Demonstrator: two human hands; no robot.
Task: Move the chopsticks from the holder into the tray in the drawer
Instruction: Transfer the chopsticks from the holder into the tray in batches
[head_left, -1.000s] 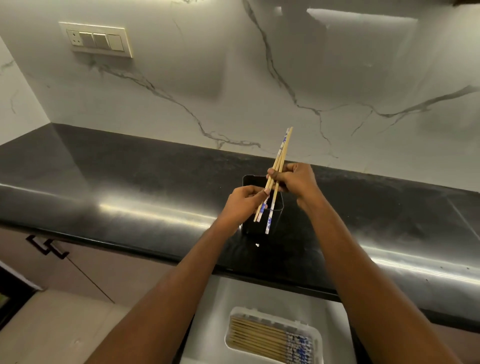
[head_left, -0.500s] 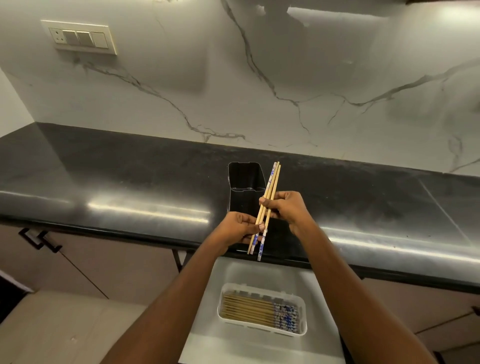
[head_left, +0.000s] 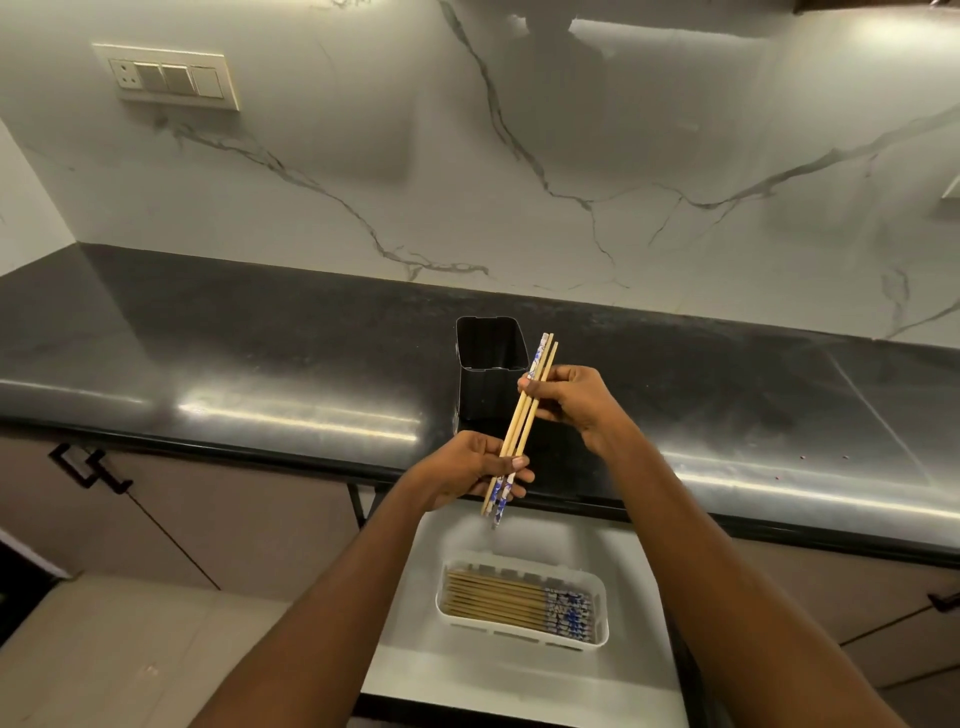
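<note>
A small bundle of wooden chopsticks (head_left: 523, 415) with blue-and-white patterned ends slants in the air above the counter's front edge. My right hand (head_left: 574, 402) grips the bundle near its upper part. My left hand (head_left: 480, 470) pinches its lower part, thumb across the sticks. Just behind the hands a black rectangular holder (head_left: 485, 371) stands on the dark counter, and no chopsticks show in its opening. Below, in the open white drawer (head_left: 524, 670), a white tray (head_left: 600, 631) holds several chopsticks (head_left: 498, 600) lying side by side.
The black countertop (head_left: 260, 364) runs across the view under a marble-patterned wall (head_left: 519, 156) with a switch plate (head_left: 166, 78). Cabinet doors with black handles (head_left: 88, 465) sit left of the drawer, and another handle (head_left: 943, 600) shows at the right.
Both hands carried the bundle down and toward me, off the holder to the counter's front edge. The view tilted down, showing the whole tray in the drawer.
</note>
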